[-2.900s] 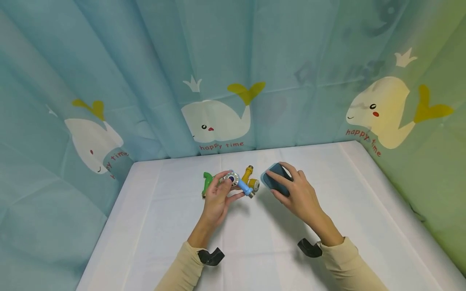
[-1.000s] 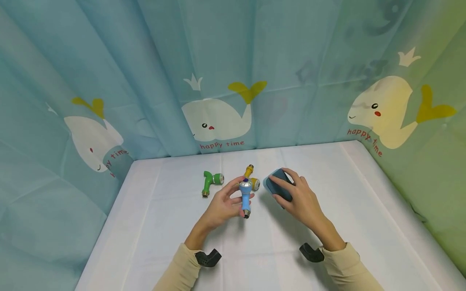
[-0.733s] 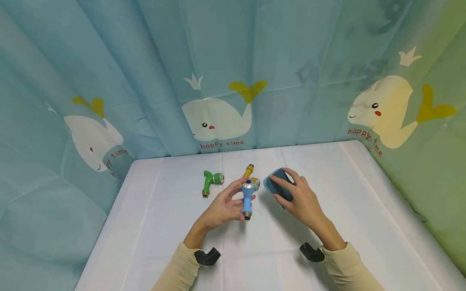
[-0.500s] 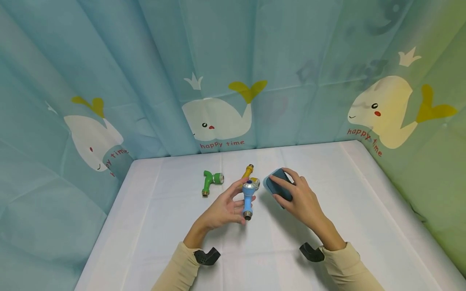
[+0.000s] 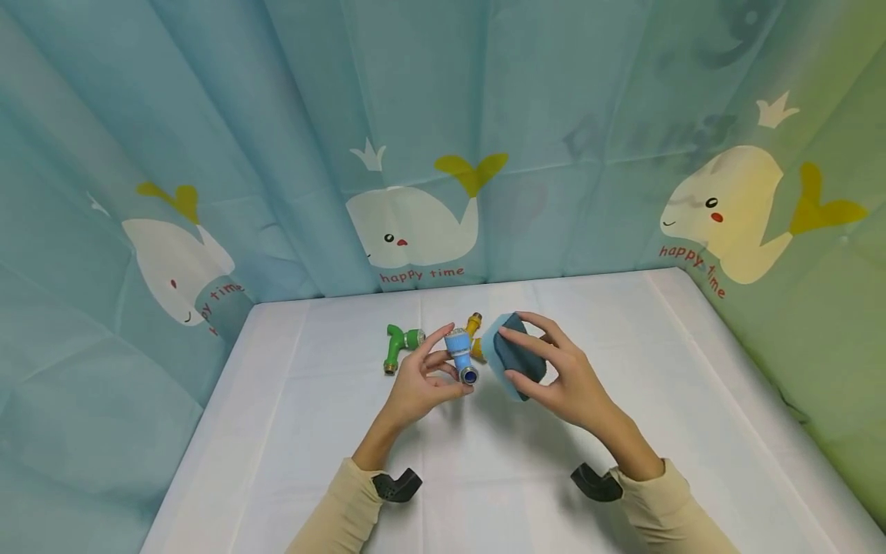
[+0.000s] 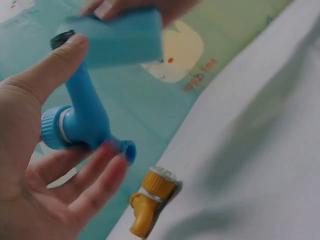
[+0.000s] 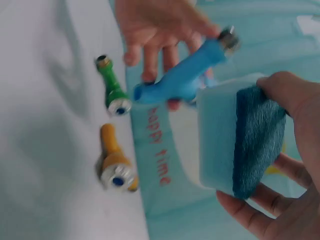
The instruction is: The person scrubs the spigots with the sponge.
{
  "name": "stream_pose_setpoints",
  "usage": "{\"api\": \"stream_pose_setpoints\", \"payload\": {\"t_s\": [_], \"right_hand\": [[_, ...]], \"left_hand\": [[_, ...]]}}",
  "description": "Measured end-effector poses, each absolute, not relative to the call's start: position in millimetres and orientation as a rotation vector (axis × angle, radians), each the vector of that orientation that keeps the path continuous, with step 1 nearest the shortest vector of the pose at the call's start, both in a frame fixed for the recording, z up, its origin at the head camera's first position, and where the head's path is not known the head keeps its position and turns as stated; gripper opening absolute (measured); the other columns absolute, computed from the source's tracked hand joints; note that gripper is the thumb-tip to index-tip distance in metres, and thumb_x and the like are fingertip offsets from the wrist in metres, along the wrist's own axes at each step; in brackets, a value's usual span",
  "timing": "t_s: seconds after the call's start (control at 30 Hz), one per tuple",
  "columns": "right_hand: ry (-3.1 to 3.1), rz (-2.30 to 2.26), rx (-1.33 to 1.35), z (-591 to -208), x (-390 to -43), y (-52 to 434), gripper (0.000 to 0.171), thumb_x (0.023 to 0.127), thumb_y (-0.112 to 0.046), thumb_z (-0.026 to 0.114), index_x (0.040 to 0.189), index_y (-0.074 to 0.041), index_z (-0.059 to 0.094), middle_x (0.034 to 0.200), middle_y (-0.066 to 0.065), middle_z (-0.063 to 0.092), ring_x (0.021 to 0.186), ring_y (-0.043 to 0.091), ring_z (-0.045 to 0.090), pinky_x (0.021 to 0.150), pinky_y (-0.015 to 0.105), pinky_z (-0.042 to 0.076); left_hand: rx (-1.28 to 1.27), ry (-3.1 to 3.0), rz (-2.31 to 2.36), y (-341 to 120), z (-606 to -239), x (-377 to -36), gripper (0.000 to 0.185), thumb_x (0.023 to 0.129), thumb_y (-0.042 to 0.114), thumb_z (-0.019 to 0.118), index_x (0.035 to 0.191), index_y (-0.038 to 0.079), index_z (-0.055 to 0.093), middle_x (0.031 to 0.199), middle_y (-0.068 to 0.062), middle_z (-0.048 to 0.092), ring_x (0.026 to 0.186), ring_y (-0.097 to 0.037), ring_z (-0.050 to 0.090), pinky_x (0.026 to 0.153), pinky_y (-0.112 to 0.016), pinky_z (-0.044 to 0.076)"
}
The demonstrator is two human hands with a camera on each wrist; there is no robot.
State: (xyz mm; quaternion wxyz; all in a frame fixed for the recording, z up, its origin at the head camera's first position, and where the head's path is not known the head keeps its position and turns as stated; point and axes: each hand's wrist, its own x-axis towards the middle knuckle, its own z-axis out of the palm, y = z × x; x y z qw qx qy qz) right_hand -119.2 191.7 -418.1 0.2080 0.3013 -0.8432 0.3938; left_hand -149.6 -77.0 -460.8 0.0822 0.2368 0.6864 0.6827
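Observation:
My left hand (image 5: 417,386) holds a blue tap (image 5: 460,352) between thumb and fingers above the table. In the left wrist view the thumb presses the metal threaded end of this blue tap (image 6: 87,100), and fingertips support its spout side. A two-layer sponge (image 5: 515,355), pale blue with a dark scouring face, is in the grip of my right hand (image 5: 571,377), just right of the tap. The right wrist view shows the pale side of the sponge (image 7: 220,135) facing the blue tap, close to it; whether they touch I cannot tell.
On the white table (image 5: 311,446) behind my left hand lie a green tap (image 5: 396,348) and a yellow tap (image 5: 474,325), the latter partly hidden by the blue one. A curtain with whale prints (image 5: 415,231) hangs behind the table's far edge.
My left hand has turned the blue tap, so its threaded end now points toward the head camera. The right hand has brought the sponge left and tilted it nearer the tap.

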Motion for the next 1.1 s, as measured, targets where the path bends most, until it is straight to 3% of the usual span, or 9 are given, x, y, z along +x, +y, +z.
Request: {"api": "stream_pose_setpoints", "payload": {"t_s": [0.1, 0.23, 0.47, 0.63, 0.73, 0.9, 1.0, 1.1], "right_hand": [[-2.342, 1.097, 0.942, -407, -116, 185, 0.062, 0.083, -0.016, 0.086, 0.141, -0.022, 0.065, 0.155, 0.009, 0.045, 0.101, 0.017, 0.061, 0.073, 0.035, 0.059], [-2.379, 0.985, 1.036, -403, -112, 179, 0.058, 0.086, -0.020, 0.085, 0.141, -0.023, 0.065, 0.156, 0.012, 0.044, 0.109, 0.021, 0.059, 0.071, 0.031, 0.055], [-2.390, 0.794, 0.974, -402, -114, 180, 0.062, 0.083, -0.022, 0.087, 0.140, -0.027, 0.065, 0.155, 0.012, 0.046, 0.121, 0.031, 0.055, 0.071, 0.038, 0.056], [-2.379, 0.699, 1.029, -401, -116, 179, 0.059, 0.083, -0.022, 0.087, 0.139, -0.028, 0.067, 0.155, 0.012, 0.046, 0.107, 0.029, 0.056, 0.069, 0.037, 0.055], [-2.382, 0.659, 0.995, -402, -117, 182, 0.060, 0.081, -0.019, 0.088, 0.137, -0.028, 0.068, 0.154, 0.011, 0.047, 0.103, 0.029, 0.055, 0.067, 0.038, 0.055], [-2.439, 0.837, 1.089, -401, -116, 182, 0.056, 0.088, -0.021, 0.083, 0.140, -0.027, 0.065, 0.157, 0.011, 0.043, 0.121, 0.029, 0.053, 0.073, 0.036, 0.055], [-2.519, 0.822, 1.131, -400, -114, 182, 0.052, 0.093, -0.024, 0.077, 0.143, -0.031, 0.063, 0.157, 0.009, 0.044, 0.120, 0.028, 0.053, 0.074, 0.035, 0.055], [-2.562, 0.803, 1.086, -399, -114, 186, 0.053, 0.091, -0.021, 0.078, 0.141, -0.032, 0.064, 0.155, 0.008, 0.046, 0.117, 0.028, 0.053, 0.074, 0.037, 0.056]], "left_hand": [[0.713, 2.226, 1.985, -76, -461, -150, 0.089, 0.081, 0.009, 0.088, 0.156, 0.024, 0.043, 0.113, -0.012, 0.074, 0.095, -0.024, 0.069, 0.078, -0.036, 0.061], [0.701, 2.256, 2.014, -74, -461, -150, 0.086, 0.080, 0.009, 0.089, 0.153, 0.022, 0.047, 0.120, -0.012, 0.073, 0.109, -0.026, 0.070, 0.092, -0.044, 0.059], [0.588, 2.250, 2.042, -74, -460, -151, 0.085, 0.076, 0.010, 0.092, 0.150, 0.026, 0.052, 0.114, -0.010, 0.074, 0.106, -0.026, 0.070, 0.086, -0.036, 0.061], [0.552, 2.235, 2.022, -75, -458, -150, 0.085, 0.075, 0.009, 0.092, 0.150, 0.020, 0.052, 0.107, -0.014, 0.075, 0.098, -0.039, 0.072, 0.078, -0.036, 0.063], [0.549, 2.251, 2.006, -75, -457, -150, 0.084, 0.075, 0.011, 0.093, 0.149, 0.019, 0.054, 0.105, -0.014, 0.074, 0.095, -0.038, 0.072, 0.077, -0.037, 0.063], [0.671, 2.333, 1.925, -76, -455, -151, 0.086, 0.073, 0.010, 0.094, 0.148, 0.022, 0.054, 0.119, -0.008, 0.071, 0.108, -0.026, 0.069, 0.086, -0.039, 0.061], [0.751, 2.354, 1.882, -77, -456, -150, 0.091, 0.071, 0.008, 0.095, 0.150, 0.023, 0.053, 0.133, -0.006, 0.065, 0.119, -0.024, 0.066, 0.092, -0.041, 0.059], [0.770, 2.341, 1.880, -77, -457, -149, 0.095, 0.069, 0.004, 0.095, 0.152, 0.017, 0.050, 0.141, -0.009, 0.060, 0.126, -0.028, 0.062, 0.095, -0.045, 0.057]]}}
